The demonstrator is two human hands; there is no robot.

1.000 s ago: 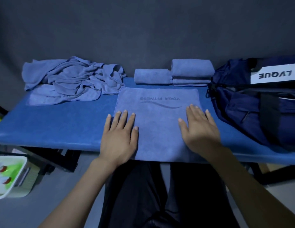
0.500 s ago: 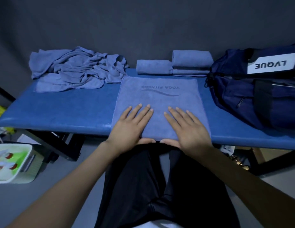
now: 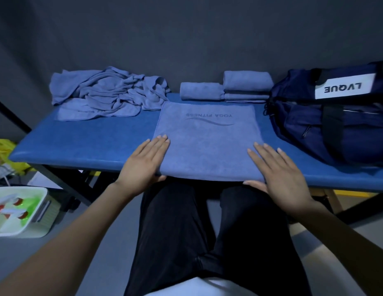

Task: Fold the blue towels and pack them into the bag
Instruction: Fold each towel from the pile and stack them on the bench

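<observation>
One flat towel (image 3: 207, 144) is spread at the middle of the near edge of the blue table (image 3: 79, 144), with its front hem hanging a little over that edge. It is a smooth blue rectangle, and the words "YOGA FITNESS" with a wavy line are seen upside down near its far side. Three folded towels are counted at the far edge: one single folded towel (image 3: 200, 91), and just beside it a stack of two (image 3: 247, 86). A heap of unfolded towels (image 3: 107, 92) is found at the far left corner; the number in it cannot be told. One dark blue bag (image 3: 336, 124) with a white "LVQUE" label is lying at the right end of the table, just beside the flat towel.

The left hand (image 3: 143, 165) is laid on the near left corner of the flat towel, fingers straight and flat, the thumb tucked under the hem. The right hand (image 3: 280, 169) is laid the same way on the near right corner. Nothing is gripped firmly. One white basket (image 3: 39, 212) is seen on the floor at the left.
</observation>
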